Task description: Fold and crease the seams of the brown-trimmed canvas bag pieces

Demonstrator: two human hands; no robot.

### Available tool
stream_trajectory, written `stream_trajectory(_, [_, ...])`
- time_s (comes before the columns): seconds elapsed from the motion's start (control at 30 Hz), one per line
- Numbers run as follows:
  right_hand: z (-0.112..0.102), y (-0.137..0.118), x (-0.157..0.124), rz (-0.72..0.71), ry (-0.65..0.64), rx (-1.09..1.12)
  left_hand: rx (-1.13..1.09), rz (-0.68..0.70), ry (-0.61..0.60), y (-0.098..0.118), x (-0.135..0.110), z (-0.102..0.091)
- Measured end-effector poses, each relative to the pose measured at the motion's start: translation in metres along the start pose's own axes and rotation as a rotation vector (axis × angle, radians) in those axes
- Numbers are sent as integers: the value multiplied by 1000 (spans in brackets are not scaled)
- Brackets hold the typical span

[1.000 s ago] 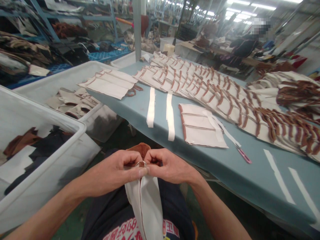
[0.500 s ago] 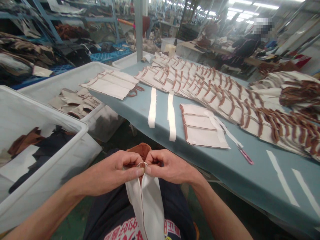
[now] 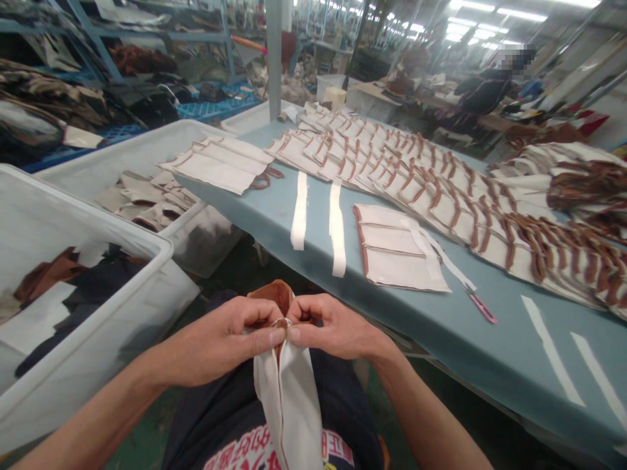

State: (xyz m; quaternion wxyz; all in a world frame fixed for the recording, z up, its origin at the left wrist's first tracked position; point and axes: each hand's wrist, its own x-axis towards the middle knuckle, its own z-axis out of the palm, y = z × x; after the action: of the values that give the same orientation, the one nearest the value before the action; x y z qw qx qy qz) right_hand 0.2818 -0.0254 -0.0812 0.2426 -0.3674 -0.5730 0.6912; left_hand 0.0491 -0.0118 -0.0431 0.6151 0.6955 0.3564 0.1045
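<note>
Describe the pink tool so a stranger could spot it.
Find the large blue-green table, then the flat pale panel with a brown left edge near the front. Just right of that panel lies the slim tool; its pink colour sets it apart from the pale strips nearby.

Mid-frame to right, my blue-green table [image 3: 317, 222] bears brown-edged cream fabric panels [image 3: 402, 175], long white strips [image 3: 337, 230], a slender pink tool [image 3: 482, 308].

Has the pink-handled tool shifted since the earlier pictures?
No: against the blue table, the pink-handled tool lies in the same spot, shifted neither way.
</note>
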Motion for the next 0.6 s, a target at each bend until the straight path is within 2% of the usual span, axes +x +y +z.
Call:
stream_trajectory(0.2, [2,0,-3,-14,23,-4,120,65,53,2,-6,6])
stream_trajectory(0.37, [4,-2,-7,-20,47,-26,221,140,150,9,-8,15])
stream_trajectory(0.6, [8,-13,-11,-113,66,-97,176,157,241,7,-1,21])
